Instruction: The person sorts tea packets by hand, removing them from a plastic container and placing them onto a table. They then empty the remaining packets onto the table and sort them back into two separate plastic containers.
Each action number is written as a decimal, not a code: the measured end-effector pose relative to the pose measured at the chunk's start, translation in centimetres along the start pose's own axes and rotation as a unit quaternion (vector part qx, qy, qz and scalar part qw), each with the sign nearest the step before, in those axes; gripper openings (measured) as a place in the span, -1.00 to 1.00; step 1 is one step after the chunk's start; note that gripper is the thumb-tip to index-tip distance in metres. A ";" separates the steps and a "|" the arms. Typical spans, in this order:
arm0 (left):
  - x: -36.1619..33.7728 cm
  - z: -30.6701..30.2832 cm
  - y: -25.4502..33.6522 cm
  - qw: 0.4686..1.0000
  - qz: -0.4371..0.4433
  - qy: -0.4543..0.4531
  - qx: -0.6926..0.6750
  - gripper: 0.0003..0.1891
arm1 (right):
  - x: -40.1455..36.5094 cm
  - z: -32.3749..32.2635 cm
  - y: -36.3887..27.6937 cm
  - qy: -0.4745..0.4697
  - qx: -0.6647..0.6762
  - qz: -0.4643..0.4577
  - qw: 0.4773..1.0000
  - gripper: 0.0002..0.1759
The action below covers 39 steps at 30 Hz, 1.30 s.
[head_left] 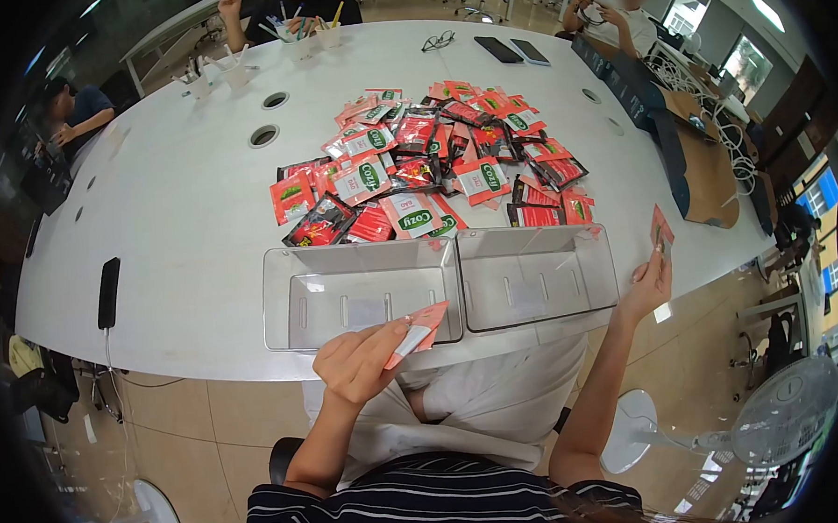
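My left hand [356, 363] is closed on a red-and-white sachet [417, 335], held above the front edge of the left clear plastic bin [323, 308]. Out to the right, past the right clear plastic bin [560, 288], my right hand [648, 287] is raised and pinches another small red sachet [661, 228] upright between its fingertips. Behind the two bins lies a loose heap of sachets: red-and-white ones with a green "Cozy" label [364, 178] mixed with black-and-red ones [322, 221]. Pale rectangles show at the bottom of both bins.
A black phone-like device [109, 292] with a cable lies at left on the white table [184, 234]. Glasses [437, 41], two phones [499, 50] and cups of pens [297, 42] stand farther back. An open cardboard box [705, 170] lines the right edge. Several people sit around.
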<state>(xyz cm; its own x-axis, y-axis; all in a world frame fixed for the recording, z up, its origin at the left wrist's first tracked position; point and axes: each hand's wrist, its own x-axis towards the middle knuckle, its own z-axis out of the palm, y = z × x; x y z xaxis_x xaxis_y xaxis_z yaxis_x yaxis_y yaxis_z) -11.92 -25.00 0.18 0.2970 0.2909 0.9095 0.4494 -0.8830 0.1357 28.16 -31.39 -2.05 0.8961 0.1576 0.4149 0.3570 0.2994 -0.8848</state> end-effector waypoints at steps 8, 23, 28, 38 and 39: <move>-0.2 0.0 0.0 1.000 -0.014 0.011 0.000 -0.75 | -0.2 0.4 -1.0 -0.013 0.133 -0.001 0.991 -0.71; -0.9 0.1 -0.3 0.999 -0.020 0.035 -0.021 -0.79 | -2.9 7.8 -14.8 -0.489 -0.213 -0.165 0.830 -0.76; -0.7 -0.3 -0.2 0.999 -0.023 0.014 -0.028 -0.75 | -4.8 10.3 -14.3 -0.574 -0.220 -0.321 0.721 -0.78; -0.6 -0.3 -0.3 0.999 -0.014 0.019 -0.025 -0.74 | -7.3 14.3 -12.8 -0.571 -0.231 -0.368 0.696 -0.60; -0.6 -0.3 -0.3 0.999 -0.014 0.020 -0.026 -0.74 | -7.2 14.5 -12.9 -0.568 -0.233 -0.350 0.708 -0.57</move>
<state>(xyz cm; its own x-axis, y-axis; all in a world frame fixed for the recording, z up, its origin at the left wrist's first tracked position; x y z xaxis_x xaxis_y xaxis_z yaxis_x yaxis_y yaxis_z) -12.49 -24.99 -0.31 0.2506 0.3015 0.9199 0.4116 -0.8933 0.1807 13.29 -22.78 9.45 -0.2381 0.8588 0.4536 0.8942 0.3761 -0.2427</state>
